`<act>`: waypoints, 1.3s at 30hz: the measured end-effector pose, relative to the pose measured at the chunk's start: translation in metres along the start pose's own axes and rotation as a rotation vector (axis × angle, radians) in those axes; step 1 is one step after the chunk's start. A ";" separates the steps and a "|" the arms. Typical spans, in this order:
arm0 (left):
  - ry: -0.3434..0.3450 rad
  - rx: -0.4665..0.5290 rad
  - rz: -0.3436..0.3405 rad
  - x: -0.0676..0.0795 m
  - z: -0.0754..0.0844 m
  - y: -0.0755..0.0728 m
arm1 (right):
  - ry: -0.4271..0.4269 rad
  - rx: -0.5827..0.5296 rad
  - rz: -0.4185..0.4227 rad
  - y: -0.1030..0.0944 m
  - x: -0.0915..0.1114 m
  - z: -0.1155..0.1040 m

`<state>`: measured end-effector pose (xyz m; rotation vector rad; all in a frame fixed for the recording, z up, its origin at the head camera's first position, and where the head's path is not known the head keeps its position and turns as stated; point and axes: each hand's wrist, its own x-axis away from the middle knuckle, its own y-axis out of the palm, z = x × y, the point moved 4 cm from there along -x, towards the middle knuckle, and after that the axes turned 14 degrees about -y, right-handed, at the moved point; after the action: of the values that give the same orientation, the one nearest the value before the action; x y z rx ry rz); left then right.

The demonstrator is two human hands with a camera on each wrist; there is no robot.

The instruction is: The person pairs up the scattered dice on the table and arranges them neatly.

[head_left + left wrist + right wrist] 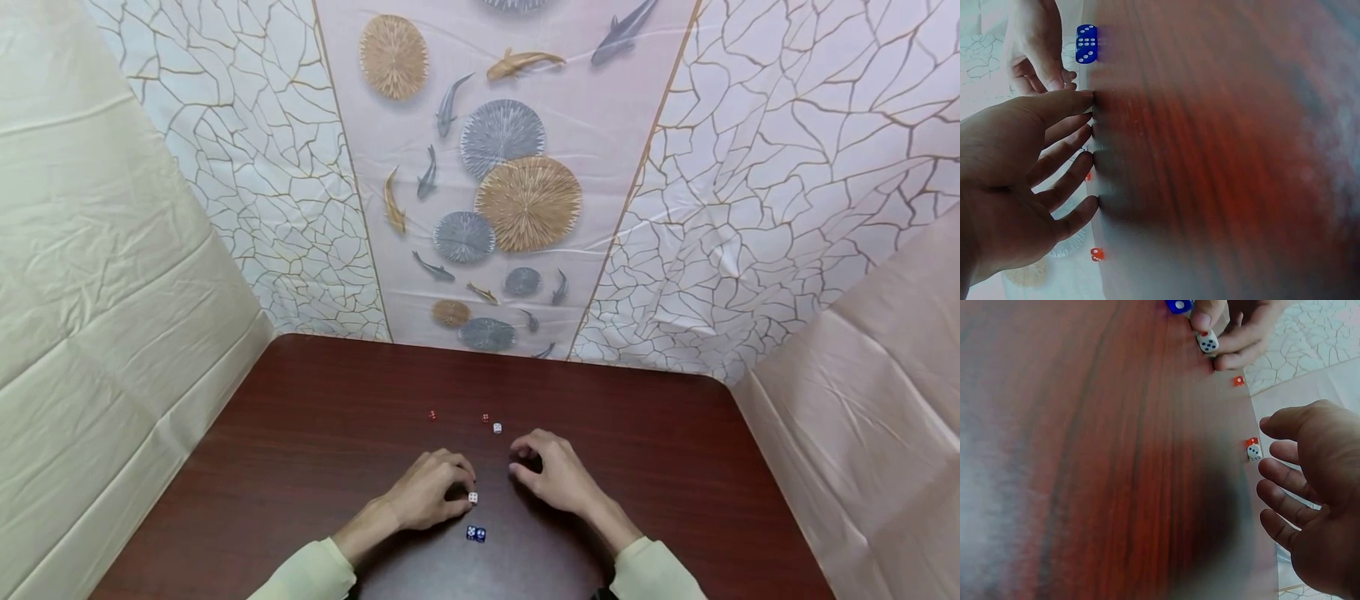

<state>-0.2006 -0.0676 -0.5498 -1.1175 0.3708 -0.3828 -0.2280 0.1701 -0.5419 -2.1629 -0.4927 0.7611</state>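
Note:
My left hand (427,493) rests low over the table and pinches a white die (473,498) between thumb and fingers. The right wrist view shows the same white die (1208,342), with dark pips and one red pip, at that thumb's tip. Just nearer to me, two blue dice (476,534) sit side by side. My right hand (557,473) hovers right of them, fingers loosely bent and nothing in its grasp. Beyond its fingertips, another white die (497,428) stands close to a red die (485,418).
A second red die (432,415) lies farther left on the dark reddish-brown table (337,392). Patterned cloth (480,275) hangs behind the table's far edge, and plain pale cloth (112,292) flanks the left side.

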 end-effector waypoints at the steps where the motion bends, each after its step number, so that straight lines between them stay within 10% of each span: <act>1: -0.004 0.001 -0.003 0.000 0.000 0.000 | 0.003 0.004 -0.002 0.000 -0.002 0.001; 39: -0.024 0.004 -0.026 0.000 -0.002 0.000 | 0.076 0.041 -0.038 0.012 -0.050 0.032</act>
<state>-0.2017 -0.0694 -0.5511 -1.1232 0.3351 -0.3924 -0.2857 0.1519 -0.5499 -2.1298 -0.4727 0.6603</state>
